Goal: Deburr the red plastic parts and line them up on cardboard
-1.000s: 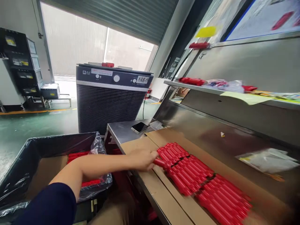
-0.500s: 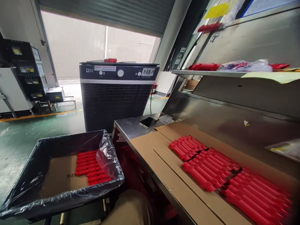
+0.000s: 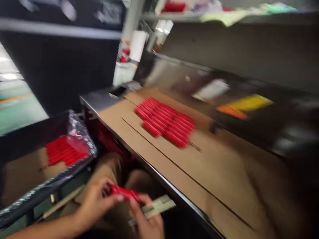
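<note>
Low in the head view, in front of the bench edge, a red tube-shaped part (image 3: 124, 192) spans both my hands. My left hand (image 3: 99, 199) is closed on its left end, thumb along the near side. The fingers of my right hand (image 3: 149, 215) close on its right end. That same hand also holds a flat, pale tool (image 3: 160, 205) that sticks out to the right; blur hides its exact kind. On the cardboard (image 3: 154, 149) over the bench lie rows of similar red parts (image 3: 164, 121), side by side.
A dark crate (image 3: 72, 169) lined with clear plastic stands at left, with red parts (image 3: 64, 151) inside. A phone (image 3: 118, 91) lies at the bench's far corner. A yellow and an orange item (image 3: 251, 103) rest behind the cardboard. A dark cooler (image 3: 62, 66) stands beyond.
The view has swung right and down, and is now blurred. Both hands have come into view, holding the red part and the flat tool.
</note>
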Tool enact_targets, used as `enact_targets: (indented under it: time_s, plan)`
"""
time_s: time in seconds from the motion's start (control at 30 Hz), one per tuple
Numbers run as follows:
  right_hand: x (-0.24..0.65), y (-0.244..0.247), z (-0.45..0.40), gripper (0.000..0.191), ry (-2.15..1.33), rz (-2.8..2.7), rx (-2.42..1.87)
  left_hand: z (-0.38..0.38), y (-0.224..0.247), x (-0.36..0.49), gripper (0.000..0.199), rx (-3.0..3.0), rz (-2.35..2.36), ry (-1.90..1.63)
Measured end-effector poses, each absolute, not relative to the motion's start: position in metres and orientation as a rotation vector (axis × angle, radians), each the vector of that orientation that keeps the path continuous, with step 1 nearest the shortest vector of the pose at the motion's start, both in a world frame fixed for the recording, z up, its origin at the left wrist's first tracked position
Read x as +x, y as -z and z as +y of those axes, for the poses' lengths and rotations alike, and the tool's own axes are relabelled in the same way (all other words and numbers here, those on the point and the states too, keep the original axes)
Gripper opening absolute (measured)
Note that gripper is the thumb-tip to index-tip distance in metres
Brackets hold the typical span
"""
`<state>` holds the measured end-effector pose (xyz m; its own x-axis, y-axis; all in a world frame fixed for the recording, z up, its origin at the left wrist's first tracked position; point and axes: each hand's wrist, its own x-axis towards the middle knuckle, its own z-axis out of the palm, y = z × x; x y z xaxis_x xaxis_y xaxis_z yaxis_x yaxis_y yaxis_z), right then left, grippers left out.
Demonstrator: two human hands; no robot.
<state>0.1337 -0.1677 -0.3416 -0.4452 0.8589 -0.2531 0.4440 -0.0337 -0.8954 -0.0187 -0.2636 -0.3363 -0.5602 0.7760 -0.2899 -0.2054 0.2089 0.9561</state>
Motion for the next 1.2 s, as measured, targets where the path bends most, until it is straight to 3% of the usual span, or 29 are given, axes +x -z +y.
enact_targets:
  time_s: [0.13,0.3,0.4,0.53,0.63,0.9,1.03,1.2]
  plan:
    - [0.150,0.342,-0.180,0.056,-1.742,-1.676,-1.262,-0.266,0.336,-0.024,0.056,0.429,1.595,-1.396]
    - [0.165,0.342,-0.188,0.043,-1.395,-1.707,-1.196,-0.264,0.331,-0.021,0.055,0.582,1.687,-1.354]
    - [0.173,0.343,-0.199,0.035,-1.409,-1.651,-1.196,-0.267,0.333,-0.013,0.044,0.729,1.654,-1.445]
    - [0.174,0.343,-0.208,0.028,-1.471,-1.660,-1.082,-0.264,0.338,-0.004,0.058,0.653,1.570,-1.529]
    - [0.173,0.340,-0.208,0.022,-1.335,-1.780,-1.034,-0.258,0.338,0.000,0.043,0.559,1.623,-1.539]
    - [0.169,0.343,-0.204,0.017,-0.954,-2.051,-0.771,-0.250,0.328,-0.003,0.045,0.475,1.697,-1.598]
    - [0.166,0.347,-0.201,0.019,-0.904,-2.047,-0.745,-0.252,0.326,-0.007,0.051,0.336,1.605,-1.602]
    - [0.162,0.349,-0.199,0.021,-0.729,-2.073,-0.646,-0.254,0.325,0.000,0.044,0.143,1.366,-1.581]
